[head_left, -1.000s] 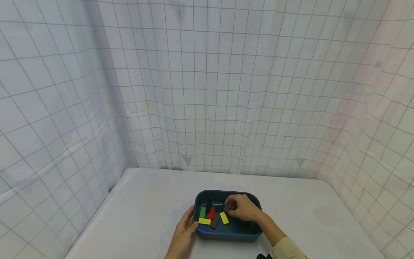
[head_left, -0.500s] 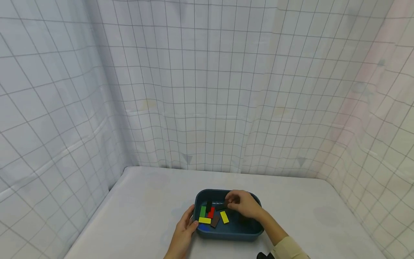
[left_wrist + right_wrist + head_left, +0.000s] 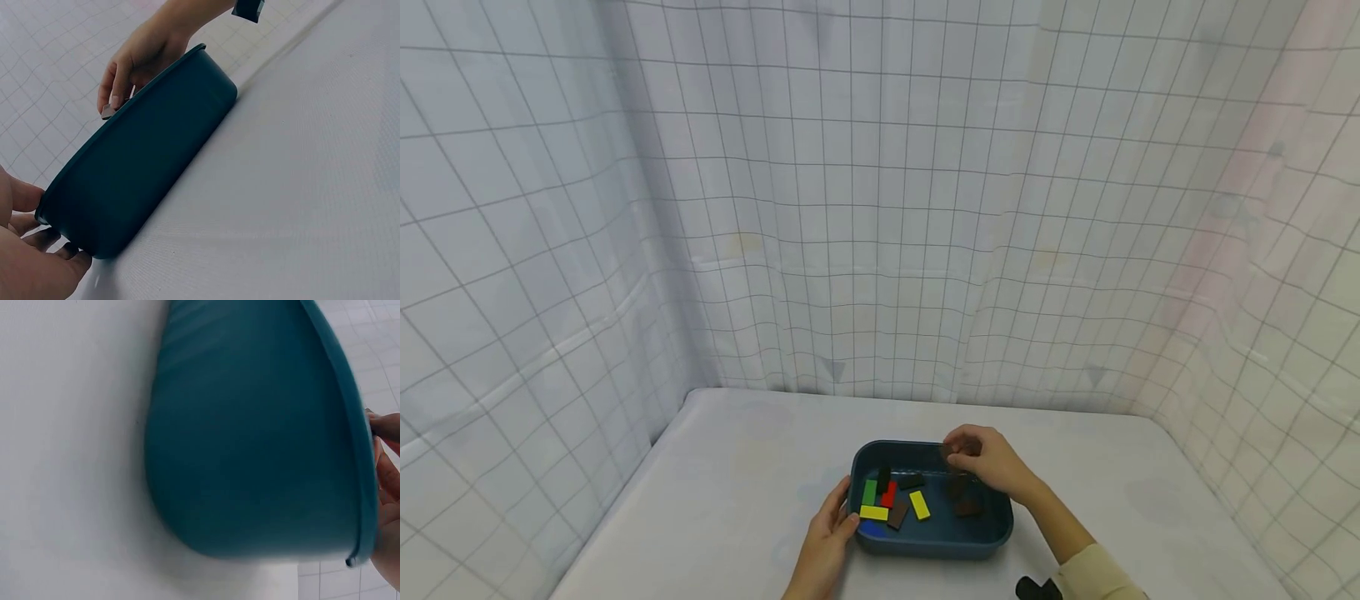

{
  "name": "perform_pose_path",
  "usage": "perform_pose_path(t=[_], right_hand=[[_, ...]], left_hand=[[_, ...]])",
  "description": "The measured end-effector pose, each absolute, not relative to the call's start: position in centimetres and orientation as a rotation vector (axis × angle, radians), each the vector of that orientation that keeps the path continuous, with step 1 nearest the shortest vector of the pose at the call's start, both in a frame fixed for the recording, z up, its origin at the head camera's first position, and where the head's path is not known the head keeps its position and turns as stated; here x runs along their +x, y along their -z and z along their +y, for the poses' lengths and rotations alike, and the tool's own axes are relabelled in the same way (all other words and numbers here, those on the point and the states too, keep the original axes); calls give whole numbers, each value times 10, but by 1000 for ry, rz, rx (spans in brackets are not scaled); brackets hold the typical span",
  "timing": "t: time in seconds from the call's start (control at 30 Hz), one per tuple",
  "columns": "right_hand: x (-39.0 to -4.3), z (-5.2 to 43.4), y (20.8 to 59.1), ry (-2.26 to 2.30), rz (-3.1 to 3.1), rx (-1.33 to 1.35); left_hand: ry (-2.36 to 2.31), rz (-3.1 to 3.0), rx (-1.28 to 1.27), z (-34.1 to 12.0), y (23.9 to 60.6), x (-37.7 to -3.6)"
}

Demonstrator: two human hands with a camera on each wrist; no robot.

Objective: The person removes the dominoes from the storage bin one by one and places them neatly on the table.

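Here we see the right hand [image 3: 992,461] raised over the far right corner of the dark teal bin [image 3: 925,546], its fingers [image 3: 115,94] curled and pinching a small dark brown block [image 3: 952,451] just above the rim. Our left hand [image 3: 825,542] rests against the bin's left wall, fingers relaxed and straight. Inside the bin lie a green block [image 3: 869,492], a red block [image 3: 889,494], two yellow blocks [image 3: 919,505] and further brown ones. The bin sits on the white tabletop [image 3: 715,483].
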State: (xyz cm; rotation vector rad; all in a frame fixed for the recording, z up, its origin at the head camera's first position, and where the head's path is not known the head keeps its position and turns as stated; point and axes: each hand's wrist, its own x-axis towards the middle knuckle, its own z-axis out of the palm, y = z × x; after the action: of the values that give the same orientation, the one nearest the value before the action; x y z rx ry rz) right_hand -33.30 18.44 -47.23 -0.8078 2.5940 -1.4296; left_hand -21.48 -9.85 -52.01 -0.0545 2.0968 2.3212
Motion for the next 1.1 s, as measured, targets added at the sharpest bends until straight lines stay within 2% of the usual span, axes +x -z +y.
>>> perform_pose_path(t=[0.63, 1.1], right_hand=[[-334, 239, 462, 1528, 2566, -669], [-332, 295, 483, 1553, 2608, -406]], left_hand=[[-2295, 2136, -40, -100, 518, -214], [-2254, 2181, -18, -101, 520, -213]])
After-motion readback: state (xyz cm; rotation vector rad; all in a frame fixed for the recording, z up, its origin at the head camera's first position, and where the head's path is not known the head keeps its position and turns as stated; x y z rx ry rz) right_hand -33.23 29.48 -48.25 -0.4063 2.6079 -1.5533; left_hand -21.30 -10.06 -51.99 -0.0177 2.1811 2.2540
